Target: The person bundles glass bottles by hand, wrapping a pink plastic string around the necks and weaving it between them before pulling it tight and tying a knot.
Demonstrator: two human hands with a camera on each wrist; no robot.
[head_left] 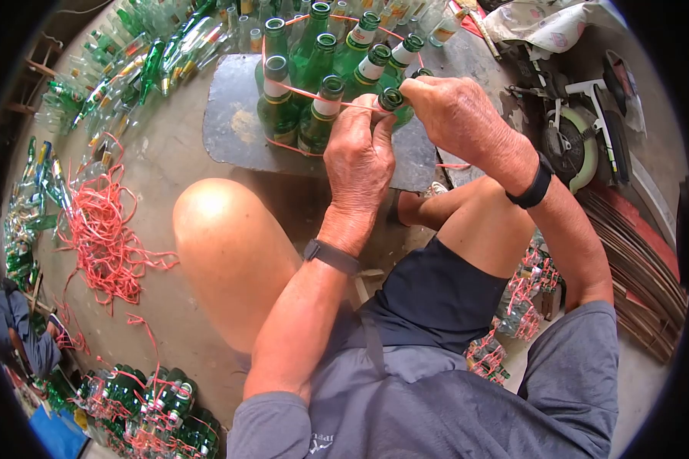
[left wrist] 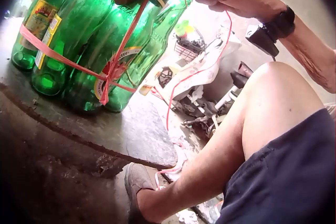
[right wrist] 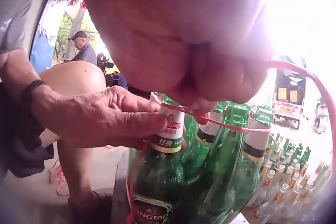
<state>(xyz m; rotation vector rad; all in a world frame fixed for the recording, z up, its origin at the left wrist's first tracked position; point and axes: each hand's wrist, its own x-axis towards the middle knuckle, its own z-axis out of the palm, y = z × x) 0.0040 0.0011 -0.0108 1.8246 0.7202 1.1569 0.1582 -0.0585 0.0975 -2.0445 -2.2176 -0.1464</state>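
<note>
A tight group of green bottles [head_left: 277, 107] stands upright on a dark board [head_left: 233, 115]. Red string [head_left: 302, 93] circles their necks, and another band [left wrist: 63, 60] wraps their lower bodies, with a knot at the side. My left hand [head_left: 358, 153] grips the neck of the nearest bottle [right wrist: 167, 140], fingertips against its white label and the string. Just beyond it, my right hand [head_left: 467, 115] has curled fingers pinching the string; a loose length [right wrist: 310, 71] trails from it in the right wrist view. The exact pinch is partly hidden by the hand.
A tangle of red string [head_left: 103, 237] lies on the floor at left. Loose bottles [head_left: 149, 69] spread beyond it, and tied bundles [head_left: 161, 405] sit at bottom left. A wheeled machine [head_left: 574, 138] and stacked sheets [head_left: 628, 268] are at right. Another person [right wrist: 83, 48] appears behind.
</note>
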